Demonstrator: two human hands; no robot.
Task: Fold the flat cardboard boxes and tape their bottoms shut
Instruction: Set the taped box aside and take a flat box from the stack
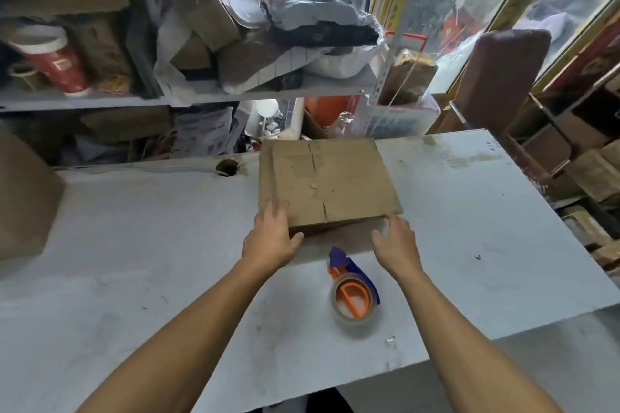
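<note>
Flat cardboard stack (327, 183) lies at table centre, toward 12 o'clock from the person, top sheet creased and scuffed; thin edges showing under its near side suggest more than one flattened box, count not readable. Left hand (272, 238) rests on the near-left corner at about 7 o'clock of the stack, fingers straight on the top face, thumb at the near edge. Right hand (396, 243) hovers at the near-right corner, about 5 o'clock, fingers loosely spread; contact uncertain. Tape dispenser (353, 293) (blue and orange, clear roll) lies on the white table (134, 245) at 6 o'clock of the stack, between the forearms, untouched. Judged step: taking up a flat box, folding not begun. Next move calls for lifting the top sheet alone, then squaring it open. Cluttered shelf (235, 94) beyond, at 12 o'clock.
</note>
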